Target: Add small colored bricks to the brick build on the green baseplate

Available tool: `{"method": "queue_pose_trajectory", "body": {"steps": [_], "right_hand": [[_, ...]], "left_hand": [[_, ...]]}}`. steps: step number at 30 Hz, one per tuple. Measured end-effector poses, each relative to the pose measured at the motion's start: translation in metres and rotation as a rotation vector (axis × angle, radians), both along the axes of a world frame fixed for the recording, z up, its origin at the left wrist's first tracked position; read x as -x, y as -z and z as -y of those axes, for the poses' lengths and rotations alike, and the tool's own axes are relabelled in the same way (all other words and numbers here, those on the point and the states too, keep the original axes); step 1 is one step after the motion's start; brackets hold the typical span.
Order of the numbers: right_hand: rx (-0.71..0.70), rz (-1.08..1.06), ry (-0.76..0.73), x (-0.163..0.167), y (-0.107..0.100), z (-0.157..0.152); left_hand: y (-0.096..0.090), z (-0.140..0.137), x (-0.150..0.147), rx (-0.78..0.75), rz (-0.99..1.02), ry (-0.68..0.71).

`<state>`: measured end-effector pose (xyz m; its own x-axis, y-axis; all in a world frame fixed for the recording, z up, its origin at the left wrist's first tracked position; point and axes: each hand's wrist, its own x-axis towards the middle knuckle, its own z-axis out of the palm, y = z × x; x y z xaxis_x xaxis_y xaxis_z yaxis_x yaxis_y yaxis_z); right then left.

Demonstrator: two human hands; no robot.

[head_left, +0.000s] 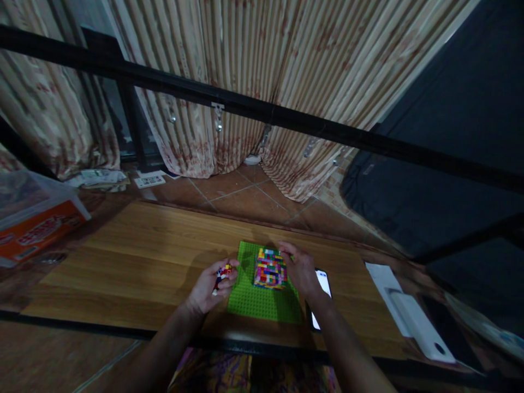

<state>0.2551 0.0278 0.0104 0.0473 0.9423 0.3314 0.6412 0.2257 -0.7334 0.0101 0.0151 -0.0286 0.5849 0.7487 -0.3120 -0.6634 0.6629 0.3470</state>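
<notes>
A green studded baseplate (262, 310) lies on the wooden table, and a block built of many-coloured toy bricks (270, 270) stands on it. Left of the plate, my left hand (213, 284) is turned palm up, its fingers curled around several small loose bricks (223, 275) in red, white, yellow and dark colours. My right hand (301, 267) reaches over the right side of the brick block, fingers bent at its far right corner. Whether a brick sits between those fingertips is too small to tell.
A phone (323, 284) with a lit screen lies right of the plate, partly under my right forearm. Further right are a white device (421, 327) and paper (387, 289). A plastic box with an orange label (45, 229) stands at left. A dark bar (262, 109) crosses beyond the table (143, 256).
</notes>
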Motion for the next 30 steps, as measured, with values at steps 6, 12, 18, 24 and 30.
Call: {"method": "queue_pose_trajectory", "body": {"steps": [6, 12, 18, 24, 30], "right_hand": [[0.044, -0.136, 0.029, -0.003, 0.007, -0.002], [0.039, -0.156, 0.000, -0.007, 0.003, -0.004], [0.053, -0.179, -0.074, -0.012, 0.001, -0.009], [0.056, -0.188, -0.098, -0.015, 0.005, -0.011], [0.058, -0.165, -0.072, -0.015, 0.008, -0.007]], "left_hand": [[0.000, 0.001, 0.000, 0.009, 0.002, 0.004], [0.001, 0.000, 0.000, 0.007, 0.013, 0.005], [0.001, 0.000, 0.000, 0.006, 0.010, -0.005], [0.001, 0.001, -0.001, 0.009, 0.027, -0.001], [0.000, 0.001, -0.001, 0.046, 0.106, -0.045]]}}
